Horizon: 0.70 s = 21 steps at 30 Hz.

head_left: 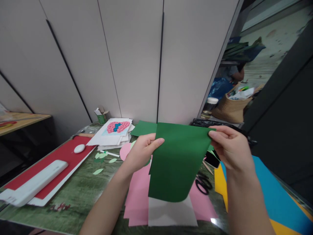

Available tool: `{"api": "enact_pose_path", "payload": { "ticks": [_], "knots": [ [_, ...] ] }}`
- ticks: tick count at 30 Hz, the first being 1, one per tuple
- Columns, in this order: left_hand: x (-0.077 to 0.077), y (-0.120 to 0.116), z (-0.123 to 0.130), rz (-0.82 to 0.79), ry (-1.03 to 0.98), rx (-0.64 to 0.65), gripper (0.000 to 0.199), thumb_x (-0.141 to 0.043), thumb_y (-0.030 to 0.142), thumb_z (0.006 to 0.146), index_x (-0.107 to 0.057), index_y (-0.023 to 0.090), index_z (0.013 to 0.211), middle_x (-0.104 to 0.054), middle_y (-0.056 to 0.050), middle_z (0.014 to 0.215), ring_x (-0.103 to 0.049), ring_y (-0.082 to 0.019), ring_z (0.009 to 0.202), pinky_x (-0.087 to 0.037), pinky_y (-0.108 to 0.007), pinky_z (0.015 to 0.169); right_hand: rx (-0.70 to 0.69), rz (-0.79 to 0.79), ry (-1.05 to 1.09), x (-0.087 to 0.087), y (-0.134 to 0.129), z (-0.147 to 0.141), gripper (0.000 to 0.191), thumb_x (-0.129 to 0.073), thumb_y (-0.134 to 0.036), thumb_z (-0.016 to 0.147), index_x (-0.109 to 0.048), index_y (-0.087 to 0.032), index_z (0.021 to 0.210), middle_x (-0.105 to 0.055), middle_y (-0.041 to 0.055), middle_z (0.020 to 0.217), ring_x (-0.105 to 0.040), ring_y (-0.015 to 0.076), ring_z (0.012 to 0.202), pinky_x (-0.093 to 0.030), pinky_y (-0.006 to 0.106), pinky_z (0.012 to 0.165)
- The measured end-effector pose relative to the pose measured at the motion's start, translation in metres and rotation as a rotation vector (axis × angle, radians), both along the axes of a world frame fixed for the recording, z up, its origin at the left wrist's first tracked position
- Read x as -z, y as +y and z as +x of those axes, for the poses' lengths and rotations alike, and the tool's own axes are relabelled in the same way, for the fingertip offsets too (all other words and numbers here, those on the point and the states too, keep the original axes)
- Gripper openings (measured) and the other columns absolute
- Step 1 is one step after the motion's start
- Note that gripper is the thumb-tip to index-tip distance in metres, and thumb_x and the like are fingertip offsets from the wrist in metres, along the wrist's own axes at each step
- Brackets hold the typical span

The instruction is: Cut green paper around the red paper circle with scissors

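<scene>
A dark green sheet of paper point(178, 160) hangs between my two hands above the table, its lower right corner rounded. My left hand point(143, 150) pinches its left edge between thumb and fingers. The upper right corner is pinched by my right hand point(228, 143). Beneath the sheet lie pink paper point(138, 199) and a white sheet point(172, 212). Black-handled scissors point(203, 183) rest to the right of the green sheet, partly hidden by it. Behind my left hand is another green piece point(144, 128).
Leaf-shaped green cutouts point(98, 171) lie left of my left hand. Farther left are a red sheet point(78, 142), a long white device point(39, 181) and a white oval object point(79, 148). Blue paper point(276, 195) lies at right. Cabinet doors point(137, 58) stand behind the table.
</scene>
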<state>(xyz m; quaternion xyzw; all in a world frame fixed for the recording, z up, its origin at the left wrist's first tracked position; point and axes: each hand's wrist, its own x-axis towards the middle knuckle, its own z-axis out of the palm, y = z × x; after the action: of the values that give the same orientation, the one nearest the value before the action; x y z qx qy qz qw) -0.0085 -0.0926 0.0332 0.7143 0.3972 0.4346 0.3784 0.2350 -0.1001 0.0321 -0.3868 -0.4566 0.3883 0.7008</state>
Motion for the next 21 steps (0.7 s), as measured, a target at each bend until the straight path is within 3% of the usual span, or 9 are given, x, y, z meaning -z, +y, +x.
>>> {"api": "enact_pose_path", "payload": {
  "ticks": [10, 16, 19, 21],
  "knots": [
    [0.0008, -0.0003, 0.0006, -0.01, -0.018, 0.014, 0.028, -0.048, 0.039, 0.08, -0.055, 0.016, 0.066, -0.049, 0.001, 0.055, -0.043, -0.011, 0.052, -0.03, -0.023, 0.046, -0.029, -0.044, 0.021, 0.0012, 0.0039, 0.0041, 0.016, -0.074, -0.016, 0.059, -0.07, -0.02, 0.074, -0.068, 0.0, 0.057, -0.064, 0.0141, 0.049, -0.055, 0.021, 0.048],
    [0.0, -0.0019, 0.0028, 0.064, -0.031, -0.059, 0.025, -0.051, 0.037, 0.08, -0.051, 0.017, 0.065, -0.03, 0.006, 0.05, -0.028, -0.007, 0.045, -0.021, -0.022, 0.043, -0.033, -0.055, 0.024, 0.0014, 0.0045, 0.0048, 0.017, -0.074, -0.016, 0.059, -0.071, -0.021, 0.074, -0.064, -0.0019, 0.05, -0.061, 0.0122, 0.044, -0.053, 0.018, 0.044],
    [0.001, -0.004, 0.0052, 0.057, -0.087, -0.096, 0.019, -0.053, 0.036, 0.079, -0.055, 0.018, 0.083, -0.024, 0.009, 0.047, -0.023, -0.007, 0.043, -0.021, -0.021, 0.043, -0.029, -0.044, 0.032, 0.0019, 0.0043, 0.0038, 0.017, -0.073, -0.016, 0.059, -0.071, -0.022, 0.075, -0.065, -0.0014, 0.053, -0.062, 0.0133, 0.046, -0.054, 0.021, 0.045],
    [0.0024, -0.0059, 0.0075, 0.027, -0.151, -0.104, 0.031, -0.053, 0.036, 0.078, -0.053, 0.019, 0.104, -0.029, 0.01, 0.045, -0.028, -0.007, 0.041, -0.026, -0.021, 0.043, -0.024, -0.034, 0.041, 0.0018, 0.0041, 0.0032, 0.018, -0.074, -0.016, 0.058, -0.071, -0.021, 0.075, -0.066, -0.0013, 0.053, -0.062, 0.013, 0.045, -0.054, 0.02, 0.045]
  ]
}}
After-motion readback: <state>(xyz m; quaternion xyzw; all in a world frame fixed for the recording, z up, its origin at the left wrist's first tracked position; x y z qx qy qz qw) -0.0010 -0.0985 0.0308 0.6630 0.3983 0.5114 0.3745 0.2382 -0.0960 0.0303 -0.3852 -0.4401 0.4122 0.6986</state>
